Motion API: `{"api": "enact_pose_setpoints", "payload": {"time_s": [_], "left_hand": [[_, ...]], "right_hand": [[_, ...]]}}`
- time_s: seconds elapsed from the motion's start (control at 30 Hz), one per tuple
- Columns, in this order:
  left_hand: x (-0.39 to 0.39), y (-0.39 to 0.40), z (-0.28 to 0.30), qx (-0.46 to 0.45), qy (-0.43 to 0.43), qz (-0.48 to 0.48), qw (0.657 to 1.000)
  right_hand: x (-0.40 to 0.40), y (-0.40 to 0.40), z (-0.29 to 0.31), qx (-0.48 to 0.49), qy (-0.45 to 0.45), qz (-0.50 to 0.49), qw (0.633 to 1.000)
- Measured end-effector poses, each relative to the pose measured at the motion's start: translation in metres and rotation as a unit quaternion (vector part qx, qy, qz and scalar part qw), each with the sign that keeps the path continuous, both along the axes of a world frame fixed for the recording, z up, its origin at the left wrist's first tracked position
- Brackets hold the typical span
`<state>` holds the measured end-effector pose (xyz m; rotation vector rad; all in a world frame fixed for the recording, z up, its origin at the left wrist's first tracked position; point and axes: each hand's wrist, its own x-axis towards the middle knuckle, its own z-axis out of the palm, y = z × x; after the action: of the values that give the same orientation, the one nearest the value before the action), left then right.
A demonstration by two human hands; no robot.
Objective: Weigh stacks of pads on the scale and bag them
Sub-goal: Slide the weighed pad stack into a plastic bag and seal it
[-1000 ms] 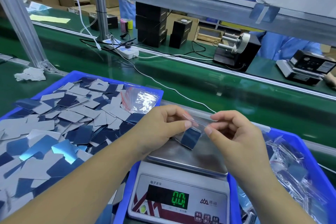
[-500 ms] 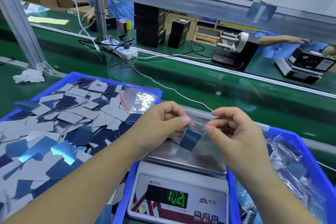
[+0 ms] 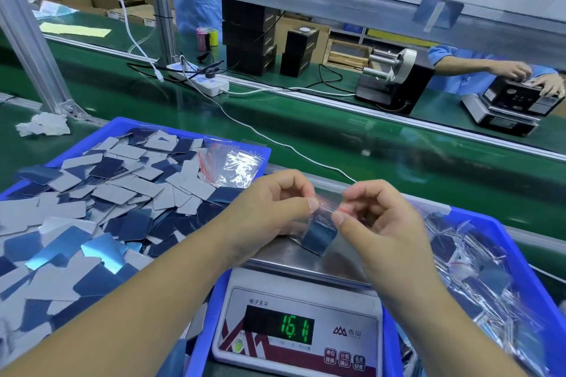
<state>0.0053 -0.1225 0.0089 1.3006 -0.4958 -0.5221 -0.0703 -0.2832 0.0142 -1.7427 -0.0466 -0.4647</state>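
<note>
1. The left hand (image 3: 269,211) and right hand (image 3: 376,223), at centre frame, each have a grip clamped on the top edge of a small clear bag (image 3: 324,210).
2. The bag holds a stack of pads (image 3: 318,237), its lower edge touching the scale (image 3: 300,309) platform.
3. The display reads 16.1.
4. At left, a blue tray (image 3: 263,153) holds loose pads; at right, a blue bin (image 3: 496,229) holds filled bags.
</note>
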Motion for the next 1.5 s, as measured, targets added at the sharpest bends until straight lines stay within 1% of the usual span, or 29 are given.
{"api": "enact_pose_setpoints", "payload": {"time_s": [0.1,0.23,0.43,0.57,0.7,0.87,1.07,1.17,1.3,1.37,1.43,1.5], "left_hand": [[-0.002,-0.001,0.000,0.036,-0.057,0.013,0.998],[-0.004,-0.002,0.001,0.051,-0.092,0.023,0.994],[-0.005,-0.004,-0.001,0.073,-0.123,0.024,0.989],[-0.004,-0.003,0.001,0.066,-0.138,0.038,0.988],[0.002,0.003,0.000,0.064,-0.134,0.039,0.988],[0.013,0.010,-0.001,0.054,-0.129,0.070,0.988],[0.016,0.012,-0.004,0.061,-0.172,0.078,0.980],[0.013,0.005,-0.006,0.063,-0.207,0.115,0.970],[0.012,0.002,-0.008,0.021,-0.198,0.141,0.970],[0.015,0.006,-0.008,0.033,-0.206,0.147,0.967],[0.019,0.010,-0.008,0.057,-0.215,0.161,0.961],[0.022,0.012,-0.009,0.078,-0.224,0.180,0.954]], "right_hand": [[0.000,0.001,-0.001,0.000,0.001,0.003,1.000],[0.000,0.002,-0.001,0.011,0.003,0.013,1.000],[0.000,0.005,-0.003,0.002,-0.013,0.003,1.000],[0.001,0.004,-0.001,0.002,-0.008,0.008,1.000],[0.000,0.000,0.001,0.012,-0.005,-0.001,1.000],[0.000,-0.005,0.004,-0.010,-0.015,-0.028,0.999],[0.000,-0.006,0.006,-0.035,-0.003,-0.009,0.999],[0.000,-0.005,0.004,-0.035,-0.017,-0.014,0.999],[-0.002,-0.002,0.001,-0.111,-0.067,-0.072,0.989],[-0.001,-0.004,0.000,-0.155,-0.080,-0.090,0.981],[-0.001,-0.008,-0.001,-0.221,-0.052,-0.081,0.970],[0.000,-0.010,-0.005,-0.297,0.008,-0.054,0.953]]}}
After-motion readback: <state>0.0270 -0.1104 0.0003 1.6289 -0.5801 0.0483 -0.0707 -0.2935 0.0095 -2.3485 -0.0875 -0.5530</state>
